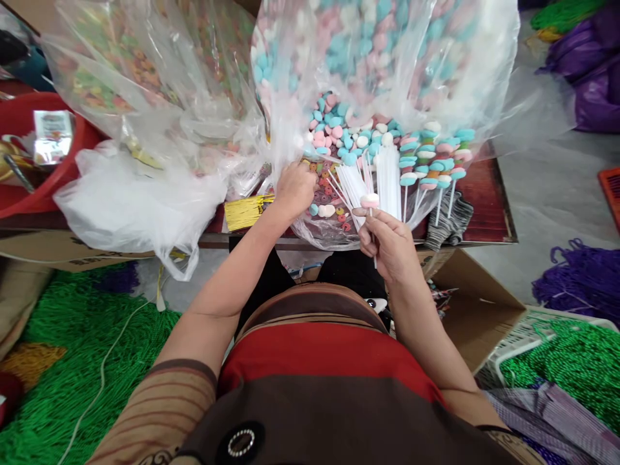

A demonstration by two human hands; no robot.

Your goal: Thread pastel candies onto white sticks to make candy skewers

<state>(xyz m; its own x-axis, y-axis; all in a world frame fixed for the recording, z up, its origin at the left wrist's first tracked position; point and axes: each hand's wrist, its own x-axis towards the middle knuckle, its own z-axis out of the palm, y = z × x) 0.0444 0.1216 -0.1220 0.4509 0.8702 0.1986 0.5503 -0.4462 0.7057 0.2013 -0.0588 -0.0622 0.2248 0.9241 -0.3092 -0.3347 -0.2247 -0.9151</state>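
My right hand point(387, 244) is closed round a thin white stick with a pink and white candy point(369, 201) at its top. My left hand point(296, 188) reaches into ring-shaped gummies point(325, 173) on clear plastic; its fingertips are among them, and whether they pinch one is hidden. Behind the hands lie loose pink, blue and white candies point(349, 140). Bare white sticks point(389, 184) lie between the hands and several finished candy skewers point(430, 158) at the right.
Large clear bags of candy point(382, 58) stand at the back. A red basin point(43, 174) is at the left, near a white plastic bag point(140, 200). Yellow ties point(245, 213) and a grey glove point(450, 219) lie by the table's front edge. An open carton point(477, 303) stands below right.
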